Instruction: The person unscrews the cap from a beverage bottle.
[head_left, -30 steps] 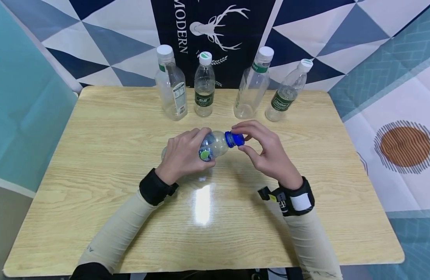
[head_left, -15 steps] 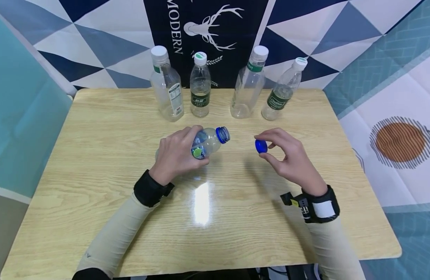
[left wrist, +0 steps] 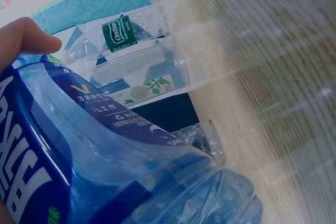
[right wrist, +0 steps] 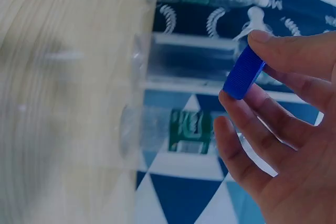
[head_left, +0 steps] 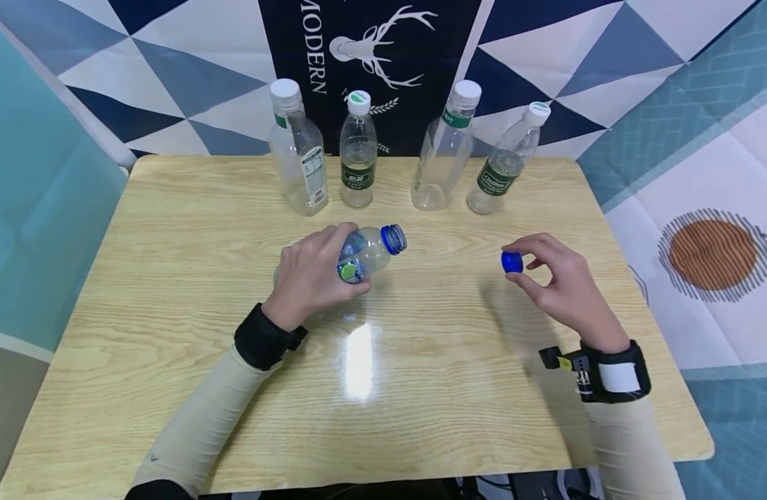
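My left hand (head_left: 314, 271) grips a clear plastic bottle (head_left: 375, 250) with a blue label, tilted so its uncapped mouth with a blue ring points right. In the left wrist view the blue-labelled bottle (left wrist: 131, 156) fills the lower left, and part of a finger wraps over it. Off to the right, my right hand (head_left: 561, 288) pinches a blue screw cap (head_left: 511, 262) between thumb and fingers, held apart from the bottle. Up close in the right wrist view, the ribbed cap (right wrist: 244, 73) sits between thumb and fingertips of the right hand (right wrist: 299, 124).
Several capped clear bottles stand along the back of the wooden table (head_left: 171, 347): a large one (head_left: 298, 160), a small green-labelled one (head_left: 358, 160), another large one (head_left: 442, 156) and a green-labelled one (head_left: 504, 167) at right. Behind them hangs a patterned cloth (head_left: 233, 76).
The blue cap has come off the bottle. My right hand has carried it away to the right, while my left hand keeps holding the bottle and has shifted slightly left.
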The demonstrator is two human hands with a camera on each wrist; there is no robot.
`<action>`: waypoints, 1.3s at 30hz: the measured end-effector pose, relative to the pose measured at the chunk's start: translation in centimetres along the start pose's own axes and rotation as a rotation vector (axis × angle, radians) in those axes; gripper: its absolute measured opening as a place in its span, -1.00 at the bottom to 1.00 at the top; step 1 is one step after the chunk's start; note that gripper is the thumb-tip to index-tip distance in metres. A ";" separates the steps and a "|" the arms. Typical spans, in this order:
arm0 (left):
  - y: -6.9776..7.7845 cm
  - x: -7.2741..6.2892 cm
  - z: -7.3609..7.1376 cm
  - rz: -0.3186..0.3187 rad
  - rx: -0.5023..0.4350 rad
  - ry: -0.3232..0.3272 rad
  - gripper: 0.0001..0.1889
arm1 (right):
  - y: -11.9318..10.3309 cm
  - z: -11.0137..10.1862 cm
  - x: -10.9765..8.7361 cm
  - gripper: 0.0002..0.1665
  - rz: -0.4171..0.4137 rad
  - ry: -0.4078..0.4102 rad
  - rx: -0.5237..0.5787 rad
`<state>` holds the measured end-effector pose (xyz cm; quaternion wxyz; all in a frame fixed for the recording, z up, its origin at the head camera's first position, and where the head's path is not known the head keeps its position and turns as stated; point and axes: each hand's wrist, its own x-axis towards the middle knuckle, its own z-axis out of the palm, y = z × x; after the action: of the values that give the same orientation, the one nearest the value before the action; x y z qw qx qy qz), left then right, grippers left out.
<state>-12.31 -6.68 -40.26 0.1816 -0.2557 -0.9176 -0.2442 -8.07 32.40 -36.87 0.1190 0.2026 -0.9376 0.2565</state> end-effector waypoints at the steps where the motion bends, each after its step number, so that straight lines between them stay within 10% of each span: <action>1: 0.0 0.0 0.0 0.001 -0.001 0.001 -0.16 | 0.4 -0.1 -0.1 -0.48 0.014 -0.006 -0.010; 27: 0.2 -0.2 -0.3 -0.006 0.000 0.022 -0.19 | 6.8 1.3 0.5 -0.57 0.470 -0.171 -0.158; 39: 0.1 -0.2 -0.4 -0.005 -0.007 0.035 -0.18 | 7.9 2.4 0.5 -0.66 0.479 -0.185 -0.218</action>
<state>-11.99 -6.89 -40.02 0.1958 -0.2497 -0.9141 -0.2524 -12.23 37.15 -42.17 -0.0099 -0.0161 -0.9877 0.1552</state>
